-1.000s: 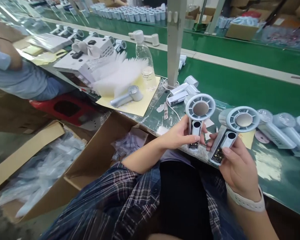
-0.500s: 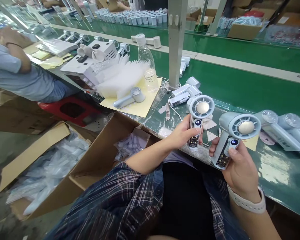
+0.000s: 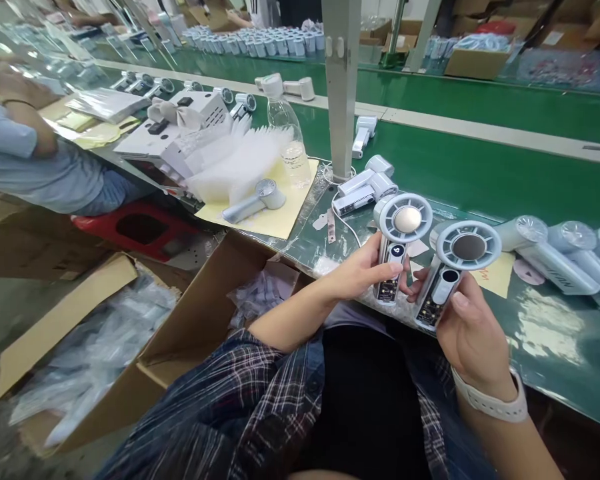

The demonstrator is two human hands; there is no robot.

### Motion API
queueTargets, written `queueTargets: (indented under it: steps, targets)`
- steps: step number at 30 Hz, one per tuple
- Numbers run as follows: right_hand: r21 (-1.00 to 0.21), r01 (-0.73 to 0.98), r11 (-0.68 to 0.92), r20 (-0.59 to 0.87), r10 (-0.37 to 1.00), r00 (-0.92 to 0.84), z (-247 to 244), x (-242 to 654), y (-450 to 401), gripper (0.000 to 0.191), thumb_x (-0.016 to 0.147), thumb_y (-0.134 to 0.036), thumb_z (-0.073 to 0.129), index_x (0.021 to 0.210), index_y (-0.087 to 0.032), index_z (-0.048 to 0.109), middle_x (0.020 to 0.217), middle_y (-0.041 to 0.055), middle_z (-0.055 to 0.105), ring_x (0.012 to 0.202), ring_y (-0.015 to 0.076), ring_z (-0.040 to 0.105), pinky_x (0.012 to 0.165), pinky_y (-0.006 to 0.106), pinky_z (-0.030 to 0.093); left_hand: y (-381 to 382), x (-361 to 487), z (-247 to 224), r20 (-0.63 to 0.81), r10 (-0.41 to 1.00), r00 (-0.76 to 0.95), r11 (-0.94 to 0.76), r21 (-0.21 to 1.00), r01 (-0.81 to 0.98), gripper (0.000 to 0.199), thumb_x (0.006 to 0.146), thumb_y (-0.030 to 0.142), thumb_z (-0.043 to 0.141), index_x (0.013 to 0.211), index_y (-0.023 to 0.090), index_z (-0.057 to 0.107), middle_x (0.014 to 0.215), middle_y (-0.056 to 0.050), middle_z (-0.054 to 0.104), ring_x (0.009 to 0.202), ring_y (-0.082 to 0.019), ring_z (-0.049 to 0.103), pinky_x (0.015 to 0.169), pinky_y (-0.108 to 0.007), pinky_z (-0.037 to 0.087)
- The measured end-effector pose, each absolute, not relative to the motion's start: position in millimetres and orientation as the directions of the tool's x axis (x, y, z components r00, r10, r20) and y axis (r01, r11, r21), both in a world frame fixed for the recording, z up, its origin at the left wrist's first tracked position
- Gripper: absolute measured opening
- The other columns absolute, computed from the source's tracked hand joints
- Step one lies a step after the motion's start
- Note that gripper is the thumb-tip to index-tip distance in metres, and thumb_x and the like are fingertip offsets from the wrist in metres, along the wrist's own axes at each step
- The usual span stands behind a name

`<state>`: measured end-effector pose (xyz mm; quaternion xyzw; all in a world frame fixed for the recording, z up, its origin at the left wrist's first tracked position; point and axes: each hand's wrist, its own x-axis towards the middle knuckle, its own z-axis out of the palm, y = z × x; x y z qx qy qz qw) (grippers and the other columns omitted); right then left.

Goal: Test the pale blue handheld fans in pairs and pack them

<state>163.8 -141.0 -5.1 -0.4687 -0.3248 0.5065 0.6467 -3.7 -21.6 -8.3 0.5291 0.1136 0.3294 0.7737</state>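
My left hand is wrapped round the handle of a light blue handheld fan, its thumb beside a small lit display. Close by on the right, my right hand grips a second blue fan, whose round display is dark. Both fans stand upright with their round heads facing me and dark circuit panels showing on the handles. Behind them, two more fans lie by the metal post. To the right, several fans lie in a row on the green table.
A clear bottle and another fan rest on yellow paper. Open cardboard boxes stand at lower left. A metal post rises behind the table edge. A person in blue sits at left.
The right fan's display has gone from showing 20 to dark, and that fan has turned and shifted slightly left. The left fan's display no longer shows 20. The camera view has shifted a little.
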Motion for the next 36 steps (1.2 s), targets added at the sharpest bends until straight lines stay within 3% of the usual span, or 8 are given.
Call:
queueTargets:
  steps: [6, 10, 14, 19, 23, 26, 32, 36]
  targets:
    - [-0.933, -0.356, 0.05, -0.07, 0.946, 0.317, -2.1, 162.7, -142.8, 0.03, 0.09, -0.043, 0.078, 0.116, -0.028, 0.075, 0.1, 0.0035, 0.076, 0.078, 0.0202, 0.069, 0.068, 0.034, 0.062, -23.8, 0.0, -10.1, 0.103, 0.68, 0.726, 0.249, 0.899, -0.361, 0.06, 0.084, 0.059, 0.085, 0.111, 0.021, 0.047, 0.098, 0.0, 0.062, 0.073, -0.015, 0.067, 0.077, -0.039, 0.062]
    - [-0.943, -0.327, 0.066, -0.051, 0.941, 0.335, -2.3, 164.7, -144.1, 0.027, 0.092, -0.041, 0.076, 0.114, -0.026, 0.075, 0.101, 0.0038, 0.076, 0.075, 0.018, 0.068, 0.063, 0.03, 0.059, -23.8, -2.9, -8.0, 0.102, 0.704, 0.703, 0.222, 0.909, -0.354, 0.057, 0.085, 0.056, 0.084, 0.113, 0.021, 0.048, 0.099, 0.001, 0.062, 0.073, -0.015, 0.069, 0.079, -0.039, 0.062]
    - [-0.959, -0.269, 0.092, -0.016, 0.927, 0.376, -4.5, 167.3, -140.9, 0.022, 0.095, -0.04, 0.073, 0.11, -0.024, 0.073, 0.094, 0.0035, 0.076, 0.068, 0.0161, 0.066, 0.058, 0.028, 0.057, -24.0, -7.1, -4.1, 0.075, 0.724, 0.686, 0.151, 0.953, -0.263, 0.056, 0.088, 0.057, 0.081, 0.113, 0.021, 0.046, 0.106, -0.005, 0.069, 0.078, -0.02, 0.075, 0.076, -0.036, 0.058]
    - [-0.905, -0.421, 0.065, -0.093, 0.934, 0.345, -7.0, 172.3, -135.9, 0.041, 0.092, -0.058, 0.076, 0.114, -0.025, 0.07, 0.087, 0.0036, 0.077, 0.061, 0.0178, 0.066, 0.051, 0.029, 0.054, -29.5, -2.7, -1.6, -0.027, 0.761, 0.648, 0.205, 0.958, -0.2, 0.073, 0.077, 0.056, 0.092, 0.117, 0.022, 0.04, 0.104, -0.007, 0.073, 0.071, -0.02, 0.074, 0.071, -0.035, 0.058]
    - [-0.849, -0.527, -0.043, -0.221, 0.934, 0.28, -11.8, 175.4, -134.3, 0.055, 0.091, -0.074, 0.071, 0.105, -0.022, 0.079, 0.103, 0.0093, 0.08, 0.079, 0.0219, 0.074, 0.069, 0.036, 0.065, -31.0, 4.1, -5.1, -0.031, 0.736, 0.676, 0.276, 0.926, -0.258, 0.074, 0.082, 0.074, 0.079, 0.116, 0.024, 0.036, 0.092, -0.004, 0.073, 0.06, -0.018, 0.07, 0.061, -0.034, 0.055]
    - [-0.8, -0.592, -0.096, -0.312, 0.909, 0.275, -14.2, 175.5, -133.9, 0.053, 0.085, -0.073, 0.079, 0.106, -0.025, 0.081, 0.107, 0.008, 0.08, 0.094, 0.0261, 0.076, 0.085, 0.042, 0.069, -31.2, 5.2, -4.5, 0.004, 0.684, 0.729, 0.33, 0.89, -0.315, 0.07, 0.084, 0.069, 0.078, 0.116, 0.025, 0.032, 0.085, 0.0, 0.073, 0.063, -0.018, 0.071, 0.063, -0.031, 0.053]
    - [-0.79, -0.609, -0.071, -0.265, 0.935, 0.236, -5.8, 173.6, -137.3, 0.048, 0.09, -0.07, 0.075, 0.108, -0.027, 0.084, 0.1, 0.0054, 0.081, 0.082, 0.0194, 0.075, 0.074, 0.031, 0.069, -37.4, 2.6, 2.2, -0.065, 0.676, 0.734, 0.373, 0.889, -0.265, 0.068, 0.087, 0.063, 0.076, 0.123, 0.026, 0.032, 0.074, 0.007, 0.064, 0.054, -0.013, 0.058, 0.058, -0.028, 0.046]
    - [-0.79, -0.61, -0.058, -0.275, 0.923, 0.268, -3.8, 172.8, -140.9, 0.046, 0.092, -0.068, 0.074, 0.108, -0.026, 0.085, 0.104, 0.0061, 0.082, 0.087, 0.0205, 0.077, 0.078, 0.032, 0.07, -41.4, 3.1, 1.5, -0.071, 0.702, 0.708, 0.41, 0.854, -0.321, 0.07, 0.083, 0.069, 0.073, 0.119, 0.025, 0.034, 0.081, 0.003, 0.065, 0.061, -0.015, 0.061, 0.058, -0.029, 0.049]
